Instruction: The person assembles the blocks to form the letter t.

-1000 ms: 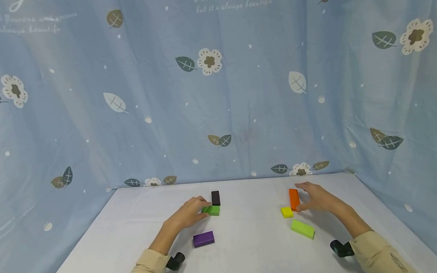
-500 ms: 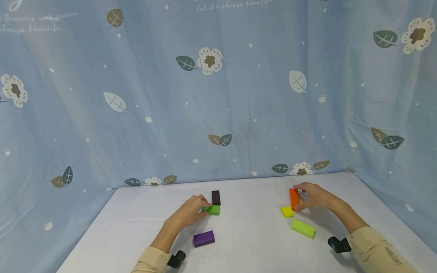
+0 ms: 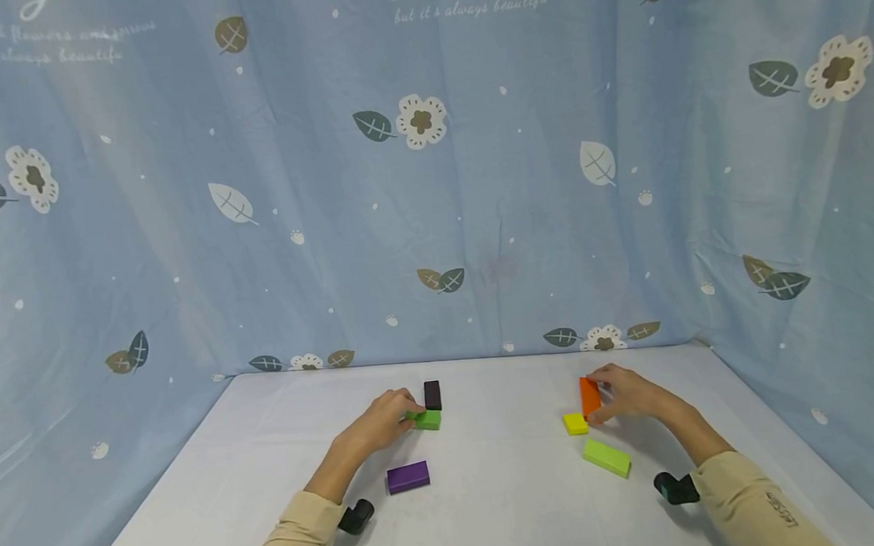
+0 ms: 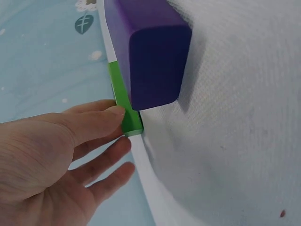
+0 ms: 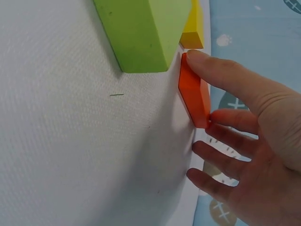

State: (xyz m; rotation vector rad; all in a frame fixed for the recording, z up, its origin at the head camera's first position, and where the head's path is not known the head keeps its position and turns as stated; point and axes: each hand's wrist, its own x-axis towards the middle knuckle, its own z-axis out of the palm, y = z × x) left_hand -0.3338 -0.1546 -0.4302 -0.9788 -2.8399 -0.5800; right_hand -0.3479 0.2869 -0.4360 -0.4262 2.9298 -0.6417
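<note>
My left hand [image 3: 378, 420] pinches the near end of a green block [image 3: 428, 421] between thumb and index finger; the left wrist view shows its other fingers loosely spread. A black block [image 3: 433, 395] stands just beyond the green one. Closer to me lies a purple block [image 3: 408, 478], large in the left wrist view. On the right, an orange block [image 5: 194, 92] is spanned by my right hand [image 3: 628, 393], thumb at one end and index finger at the other. A small yellow block [image 3: 576, 424] sits by the orange block's near end, and a lime-green block [image 3: 606, 458] lies nearer me.
All the blocks rest on a white-covered table [image 3: 504, 503]. Behind and at both sides hangs a blue curtain [image 3: 493, 203] printed with leaves and flowers. A black wrist-worn device [image 3: 357, 517] protrudes by the left sleeve, and a similar black device [image 3: 675, 488] by the right sleeve.
My left thumb and fingers have closed in on the green block. My right hand has moved slightly left, its fingers now at the orange block's ends. The blocks stay in place.
</note>
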